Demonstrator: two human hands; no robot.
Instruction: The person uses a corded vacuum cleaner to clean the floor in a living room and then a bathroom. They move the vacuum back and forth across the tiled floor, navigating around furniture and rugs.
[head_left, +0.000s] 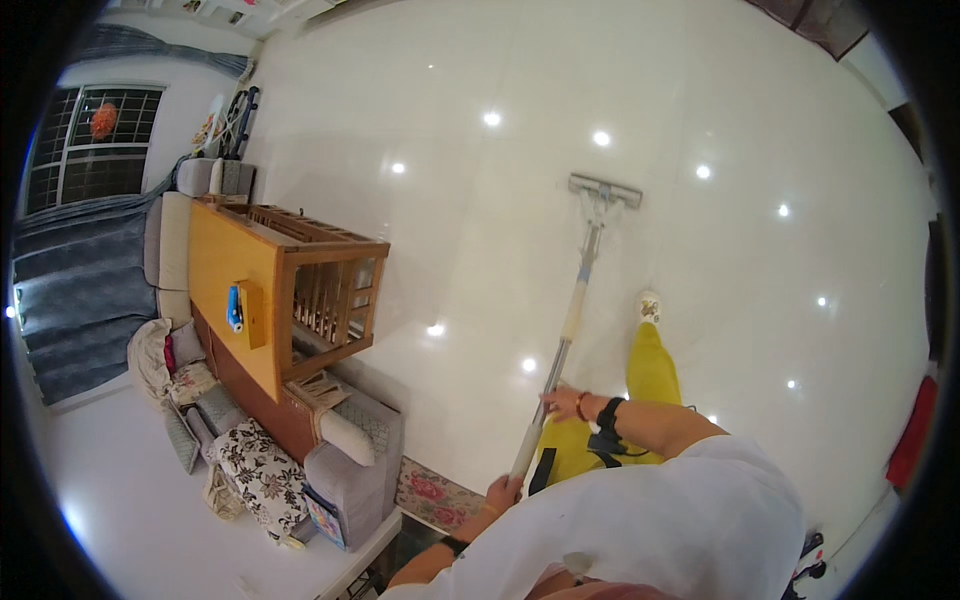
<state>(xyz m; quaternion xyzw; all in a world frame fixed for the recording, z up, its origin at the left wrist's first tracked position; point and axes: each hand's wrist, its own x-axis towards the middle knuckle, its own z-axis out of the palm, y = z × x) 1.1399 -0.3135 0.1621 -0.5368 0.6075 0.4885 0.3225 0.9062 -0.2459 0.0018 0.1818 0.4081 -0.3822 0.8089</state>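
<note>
A long-handled mop [574,300] slants across the shiny floor, away from my body. Its wide flat head [605,190] rests on the tiles ahead of me. My left hand [503,492] is closed round the grip at the near end of the pole. Farther up the pole, my right hand [567,402] is wrapped round the shaft. Dark bands circle both wrists. My leg in yellow trousers [651,365] and a light patterned shoe [649,307] show just right of the pole.
To the left stands a wooden table [235,280] with slatted sides, bearing a small yellow box [254,314] and a blue item [234,308]. A grey sofa [350,465] with cushions lies behind it. A floral mat [438,496] is near my left arm. Something red [912,435] sits far right.
</note>
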